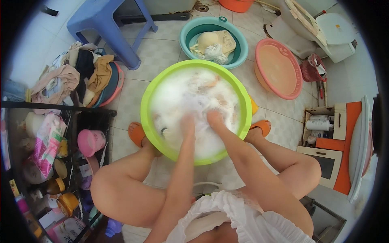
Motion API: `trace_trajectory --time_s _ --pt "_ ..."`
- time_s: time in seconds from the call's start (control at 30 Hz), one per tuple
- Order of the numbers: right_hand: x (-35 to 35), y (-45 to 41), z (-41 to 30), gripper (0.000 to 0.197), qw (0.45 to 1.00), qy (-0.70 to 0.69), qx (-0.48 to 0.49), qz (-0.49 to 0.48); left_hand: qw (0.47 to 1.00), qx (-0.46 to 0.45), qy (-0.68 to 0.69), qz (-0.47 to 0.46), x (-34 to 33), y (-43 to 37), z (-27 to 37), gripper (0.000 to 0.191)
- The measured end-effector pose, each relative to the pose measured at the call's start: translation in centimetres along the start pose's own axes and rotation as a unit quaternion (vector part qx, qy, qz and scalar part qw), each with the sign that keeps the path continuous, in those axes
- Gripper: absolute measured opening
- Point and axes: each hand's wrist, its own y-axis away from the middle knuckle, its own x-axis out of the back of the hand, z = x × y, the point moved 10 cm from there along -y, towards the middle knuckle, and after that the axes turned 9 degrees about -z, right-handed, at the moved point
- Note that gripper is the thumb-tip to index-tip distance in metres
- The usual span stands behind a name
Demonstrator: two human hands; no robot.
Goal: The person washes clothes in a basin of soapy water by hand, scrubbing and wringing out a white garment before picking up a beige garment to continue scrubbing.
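A large lime-green plastic basin (pixel 146 91) stands on the floor between the person's feet. White suds fill it, with bits of tan and pale cloth (pixel 213 82) showing through. Both hands are in the suds near the middle. My left hand (pixel 187 120) is blurred, its fingers partly under foam. My right hand (pixel 214 118) lies just to the right of it, fingertips hidden in the foam. Whether either hand grips cloth cannot be told. Beyond the basin's far rim, a teal basin (pixel 185 39) holds a cream bra (pixel 209 41) and a crumpled white cloth (pixel 215 53).
A pink basin (pixel 262 76) of cloudy liquid stands at the right, near a toilet (pixel 304 33) and a red wastebasket (pixel 308 71). Heaped clothes (pixel 60 82) and a blue stool (pixel 121 36) are at upper left. A cluttered black shelf (pixel 73 121) flanks the left, a low cabinet (pixel 325 164) the right.
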Motion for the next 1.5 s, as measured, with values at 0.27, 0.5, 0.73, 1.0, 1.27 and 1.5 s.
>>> trace_trajectory --time_s 0.27,0.5,0.73,1.0,1.27,1.5 --pt "12.6 8.8 -7.2 0.026 0.947 -0.241 0.121 0.177 0.732 0.228 0.593 -0.247 -5.2 4.0 7.1 0.043" --pt "17.1 15.3 -14.3 0.024 0.899 -0.043 0.331 0.284 0.712 0.039 0.586 -0.385 -8.0 1.7 7.1 0.043" --pt "20.0 10.8 -8.6 0.023 0.890 -0.108 0.221 0.385 0.909 -0.046 0.335 -0.243 -4.9 -0.5 6.5 0.040" --pt "10.8 6.4 1.5 0.027 0.910 -0.105 -0.003 0.402 0.977 -0.202 -0.052 -0.045 -1.3 -1.4 6.1 0.033" --pt "3.7 1.2 1.2 0.025 0.992 0.104 0.045 0.064 0.991 -0.014 -0.077 -0.104 -5.1 -1.6 -2.1 0.028" --pt "3.1 4.4 -3.4 0.021 0.943 0.223 0.244 0.047 0.924 0.129 0.349 -0.084 -4.4 0.5 0.5 0.045"
